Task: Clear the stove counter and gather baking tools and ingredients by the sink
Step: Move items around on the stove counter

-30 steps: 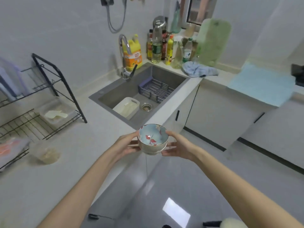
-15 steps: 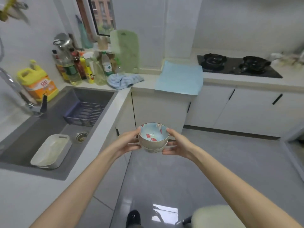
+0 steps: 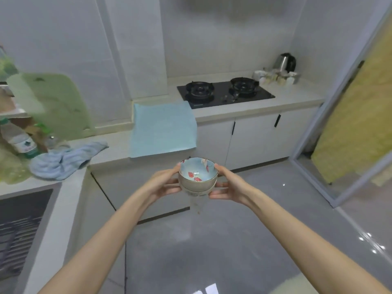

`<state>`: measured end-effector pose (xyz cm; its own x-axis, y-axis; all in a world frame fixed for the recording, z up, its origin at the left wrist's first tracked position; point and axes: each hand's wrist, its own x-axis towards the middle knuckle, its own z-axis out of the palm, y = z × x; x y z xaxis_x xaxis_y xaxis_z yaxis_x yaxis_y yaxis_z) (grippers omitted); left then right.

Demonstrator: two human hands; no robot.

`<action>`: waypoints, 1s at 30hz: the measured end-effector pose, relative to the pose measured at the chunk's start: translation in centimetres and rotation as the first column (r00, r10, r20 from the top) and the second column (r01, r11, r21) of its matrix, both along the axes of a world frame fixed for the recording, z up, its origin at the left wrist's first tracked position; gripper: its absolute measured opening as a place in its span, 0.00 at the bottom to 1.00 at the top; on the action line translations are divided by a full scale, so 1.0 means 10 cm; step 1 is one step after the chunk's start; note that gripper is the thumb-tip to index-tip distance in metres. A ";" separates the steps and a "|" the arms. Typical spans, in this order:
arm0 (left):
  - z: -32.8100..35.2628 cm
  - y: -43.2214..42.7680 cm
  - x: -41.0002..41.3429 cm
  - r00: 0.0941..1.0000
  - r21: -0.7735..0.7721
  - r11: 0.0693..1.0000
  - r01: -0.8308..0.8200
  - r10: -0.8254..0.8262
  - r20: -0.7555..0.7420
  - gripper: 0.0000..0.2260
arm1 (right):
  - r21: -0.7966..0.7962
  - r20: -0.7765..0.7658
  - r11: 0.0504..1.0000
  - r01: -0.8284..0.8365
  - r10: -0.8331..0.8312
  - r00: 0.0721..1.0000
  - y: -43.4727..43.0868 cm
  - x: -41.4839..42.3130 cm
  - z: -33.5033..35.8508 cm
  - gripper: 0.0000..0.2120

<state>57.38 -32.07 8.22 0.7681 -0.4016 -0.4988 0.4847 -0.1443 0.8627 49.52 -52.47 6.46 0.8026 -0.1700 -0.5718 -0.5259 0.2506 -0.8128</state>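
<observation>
hands: left hand (image 3: 163, 183), right hand (image 3: 230, 185) grip stacked bowls (image 3: 198, 177) | risk: stack tilts, top bowl slips to floor (image 3: 212, 251)

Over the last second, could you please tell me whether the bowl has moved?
Yes. The bowl, held by the left hand and right hand, has gone right, away from the sink at the frame's left edge, toward the stove.

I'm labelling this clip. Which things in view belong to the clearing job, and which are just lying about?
Job: stacked blue-lined ceramic bowls, held by left hand and right hand; cluster of small pale containers on the stove counter; grey sink.
Lying about: silver kettle; black gas hob; pale blue flat mat; crumpled blue cloth; green chopping board.
</observation>
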 end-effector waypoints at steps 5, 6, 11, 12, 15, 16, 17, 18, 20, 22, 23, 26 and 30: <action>0.15 -0.58 0.75 0.991 -0.040 0.990 0.133 -0.132 0.018 0.12 | 0.016 0.014 0.988 0.150 -0.151 0.988 -0.47 0.52 0.08 0.16; 0.18 -0.69 0.86 0.987 -0.042 0.986 0.160 -0.159 0.025 0.12 | 0.020 0.015 0.984 0.178 -0.178 0.984 -0.56 0.60 0.09 0.18; 0.27 -1.32 1.37 0.963 -0.040 0.962 0.269 -0.268 0.023 0.11 | 0.050 0.032 0.957 0.286 -0.288 0.957 -1.07 0.92 0.14 0.21; 0.27 -1.48 1.48 0.958 -0.045 0.957 0.286 -0.286 0.016 0.12 | 0.057 0.037 0.952 0.301 -0.303 0.952 -1.20 0.99 0.14 0.22; 0.22 -1.91 1.75 0.952 -0.057 0.950 0.306 -0.306 0.003 0.12 | 0.086 0.035 0.937 0.340 -0.344 0.938 -1.57 1.20 0.11 0.24; 0.20 -2.05 1.83 0.950 -0.060 0.948 0.312 -0.313 0.001 0.12 | 0.094 0.030 0.932 0.351 -0.355 0.934 -1.71 1.26 0.09 0.24; 0.19 -2.19 1.90 0.948 -0.060 0.946 0.319 -0.319 0.001 0.11 | 0.100 0.025 0.927 0.361 -0.365 0.931 -1.83 1.33 0.08 0.25; 0.18 -2.37 2.00 0.943 -0.059 0.942 0.331 -0.332 0.001 0.11 | 0.106 0.020 0.922 0.371 -0.375 0.927 -2.00 1.42 0.07 0.25; 0.16 -2.75 2.18 0.938 -0.057 0.936 0.347 -0.347 0.003 0.10 | 0.107 0.024 0.919 0.380 -0.384 0.923 -2.36 1.59 0.05 0.25; 0.15 -3.11 2.34 0.939 -0.067 0.936 0.344 -0.345 0.001 0.08 | 0.110 0.029 0.920 0.376 -0.381 0.924 -2.72 1.75 0.05 0.25; 0.14 -3.33 2.44 0.938 -0.073 0.936 0.345 -0.346 0.003 0.08 | 0.118 0.028 0.921 0.371 -0.377 0.926 -2.95 1.84 0.06 0.25; 0.11 -3.86 2.71 0.934 -0.088 0.930 0.356 -0.357 -0.005 0.12 | 0.116 0.022 0.924 0.365 -0.369 0.929 -3.50 2.06 0.11 0.25; 0.12 -4.65 3.07 0.943 -0.086 0.939 0.332 -0.333 0.003 0.13 | 0.140 0.021 0.918 0.371 -0.377 0.926 -4.27 2.39 0.21 0.24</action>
